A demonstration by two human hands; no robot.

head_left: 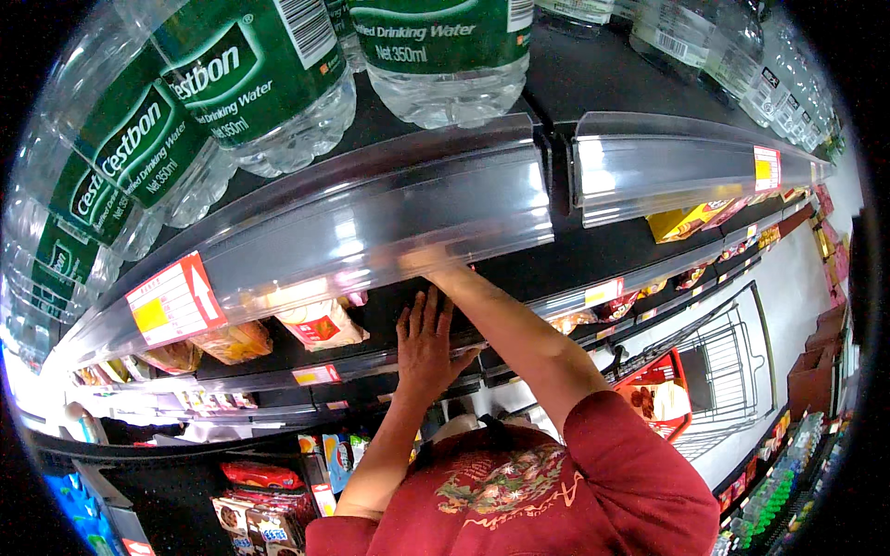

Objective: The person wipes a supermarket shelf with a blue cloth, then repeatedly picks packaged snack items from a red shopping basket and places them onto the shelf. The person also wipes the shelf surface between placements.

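My left hand (425, 340) lies flat, back up, over a black shelf (487, 288), with its fingers stretched forward, thumb out and nothing in its grasp. My right hand (423, 261) reaches under the clear plastic price rail (431, 208) of the shelf above. Its fingers are blurred behind the rail, so I cannot tell whether they hold anything. Left of my hands sits a white and red food packet (323, 323). An orange-brown packet (233, 342) lies farther left on the same level.
Clear water bottles with green labels (445, 62) crowd the top shelf. Other clear bottles (667, 42) stand at the upper right. A wire shopping cart (730, 368) and a red basket (678, 424) are at my right. Biscuit packs (268, 521) fill a low shelf at left.
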